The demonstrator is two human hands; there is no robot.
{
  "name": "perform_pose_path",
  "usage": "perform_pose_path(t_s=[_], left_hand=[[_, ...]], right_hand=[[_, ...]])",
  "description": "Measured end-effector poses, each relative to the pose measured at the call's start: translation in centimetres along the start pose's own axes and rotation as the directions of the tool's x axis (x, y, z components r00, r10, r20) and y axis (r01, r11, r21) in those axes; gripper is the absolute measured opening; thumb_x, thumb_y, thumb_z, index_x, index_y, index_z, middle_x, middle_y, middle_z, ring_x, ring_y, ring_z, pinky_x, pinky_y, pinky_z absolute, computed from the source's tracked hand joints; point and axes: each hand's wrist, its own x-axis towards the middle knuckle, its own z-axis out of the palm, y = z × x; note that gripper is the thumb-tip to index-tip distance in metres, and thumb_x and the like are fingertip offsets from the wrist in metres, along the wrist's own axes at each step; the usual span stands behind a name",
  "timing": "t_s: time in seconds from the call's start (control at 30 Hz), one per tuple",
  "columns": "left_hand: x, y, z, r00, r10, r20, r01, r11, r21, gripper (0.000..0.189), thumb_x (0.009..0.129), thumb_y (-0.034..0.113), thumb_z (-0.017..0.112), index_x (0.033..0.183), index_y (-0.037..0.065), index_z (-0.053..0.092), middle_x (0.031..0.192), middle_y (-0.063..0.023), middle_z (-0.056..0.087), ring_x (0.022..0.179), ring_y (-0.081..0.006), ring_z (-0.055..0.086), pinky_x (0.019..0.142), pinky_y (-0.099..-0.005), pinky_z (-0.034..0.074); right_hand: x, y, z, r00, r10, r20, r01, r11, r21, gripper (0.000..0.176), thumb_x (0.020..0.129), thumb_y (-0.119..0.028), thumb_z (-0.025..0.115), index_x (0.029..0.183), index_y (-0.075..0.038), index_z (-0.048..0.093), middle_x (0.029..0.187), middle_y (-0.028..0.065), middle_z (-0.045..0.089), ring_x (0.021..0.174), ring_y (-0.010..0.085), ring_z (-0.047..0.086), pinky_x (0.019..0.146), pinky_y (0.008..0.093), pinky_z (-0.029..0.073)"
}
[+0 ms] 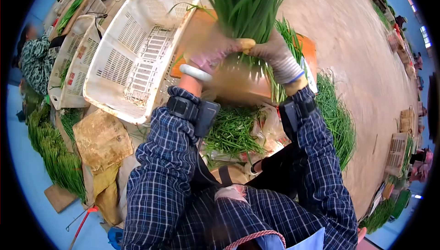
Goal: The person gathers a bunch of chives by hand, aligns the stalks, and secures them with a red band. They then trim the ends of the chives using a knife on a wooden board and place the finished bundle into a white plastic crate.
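Observation:
A thick bunch of long green chives [250, 7] stands upright between my hands, its leaves spreading away from me. My left hand [213, 50], gloved and partly blurred, closes round the near end of the bunch from the left. From the right, my right hand [277, 55] in a striped glove grips the same bunch, and the fingertips of both hands meet in front. Beneath is an orange-brown wooden board [309, 52], with loose chives lying at its right side. A white bangle [195, 72] circles my left wrist. The stalk ends are hidden by blur.
A white plastic crate [151, 62] stands left of the board. Chive trimmings [236, 130] lie below my hands, and a chive pile [337, 117] sits at the right. Further left are a second crate [75, 73], a brown sack [103, 137] and a person in patterned clothing [34, 62].

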Motion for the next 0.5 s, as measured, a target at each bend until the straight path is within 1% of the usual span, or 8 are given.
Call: perform_pose_path(t_s=[0.07,0.13,0.2,0.27,0.3,0.37,0.4,0.5], left_hand=[[-0.7,-3.4,-1.8,1.0,0.007,-0.009,-0.004,0.975,0.222,0.048,0.072,0.033,0.083,0.106,0.004,0.065,0.101,-0.0097,0.068,0.093,-0.0239,0.064,0.09,-0.0323,0.05],[-2.7,-6.2,-3.4,0.999,-0.049,-0.022,0.054,0.923,0.38,0.05,0.073,0.033,0.083,0.109,0.004,0.063,0.104,-0.0095,0.067,0.096,-0.0238,0.063,0.091,-0.0332,0.049],[-5.0,-7.9,-4.9,0.989,-0.144,-0.045,0.148,0.868,0.475,0.053,0.073,0.033,0.082,0.112,0.004,0.062,0.107,-0.0094,0.066,0.099,-0.0237,0.062,0.092,-0.0341,0.049],[-6.8,-8.4,-5.7,0.977,-0.199,-0.075,0.209,0.835,0.509,0.056,0.073,0.033,0.082,0.115,0.004,0.06,0.111,-0.0093,0.065,0.102,-0.0237,0.061,0.093,-0.035,0.048],[-7.1,-8.9,-5.9,0.976,-0.201,-0.087,0.217,0.832,0.51,0.057,0.073,0.033,0.082,0.117,0.004,0.059,0.112,-0.0092,0.064,0.103,-0.0236,0.06,0.094,-0.0354,0.048],[-6.6,-8.6,-5.6,0.979,-0.182,-0.093,0.204,0.84,0.503,0.059,0.073,0.033,0.082,0.12,0.004,0.058,0.116,-0.009,0.063,0.106,-0.0235,0.059,0.095,-0.0363,0.047],[-5.9,-8.6,-5.4,0.983,-0.162,-0.087,0.184,0.851,0.492,0.061,0.073,0.033,0.082,0.121,0.005,0.057,0.117,-0.009,0.062,0.107,-0.0235,0.059,0.095,-0.0368,0.047],[-4.3,-8.2,-3.8,0.997,-0.053,-0.054,0.071,0.906,0.418,0.065,0.074,0.033,0.082,0.125,0.005,0.054,0.122,-0.0088,0.061,0.111,-0.0233,0.057,0.097,-0.0381,0.046]], right_hand=[[1.1,1.6,0.2,0.999,-0.004,-0.034,-0.003,0.98,-0.2,0.098,0.057,-0.019,0.091,0.138,-0.004,0.038,0.12,0.0134,0.061,0.109,0.0245,0.06,0.096,0.0333,0.049],[1.9,5.3,0.0,0.999,0.009,-0.048,-0.029,0.894,-0.446,0.104,0.054,-0.024,0.092,0.14,-0.005,0.037,0.123,0.0137,0.06,0.112,0.0255,0.058,0.098,0.0343,0.048],[3.2,6.2,0.1,0.995,0.082,0.053,-0.026,0.749,-0.662,0.099,0.057,-0.027,0.091,0.139,-0.005,0.039,0.126,0.0129,0.059,0.116,0.0247,0.056,0.098,0.0347,0.047],[3.7,7.3,0.3,0.986,0.163,-0.043,-0.155,0.779,-0.607,0.092,0.061,-0.026,0.089,0.137,-0.005,0.042,0.125,0.0121,0.059,0.115,0.024,0.055,0.097,0.0345,0.047],[3.2,7.9,0.5,0.959,0.225,-0.173,-0.279,0.864,-0.418,0.087,0.063,-0.024,0.088,0.135,-0.005,0.044,0.124,0.0118,0.06,0.113,0.0238,0.056,0.096,0.0342,0.047],[2.8,6.0,1.3,0.967,0.182,-0.176,-0.206,0.97,-0.131,0.073,0.066,-0.016,0.085,0.129,-0.004,0.05,0.117,0.0099,0.063,0.102,0.0196,0.06,0.085,0.0324,0.052],[2.6,4.9,1.8,0.971,0.16,-0.178,-0.159,0.987,0.016,0.066,0.068,-0.012,0.083,0.126,-0.004,0.052,0.113,0.0089,0.064,0.096,0.0175,0.061,0.079,0.0314,0.054],[1.9,3.8,2.5,0.997,0.052,-0.055,-0.045,0.993,0.111,0.06,0.071,-0.006,0.08,0.124,-0.003,0.053,0.11,0.007,0.065,0.088,0.0109,0.062,0.064,0.0259,0.055]])
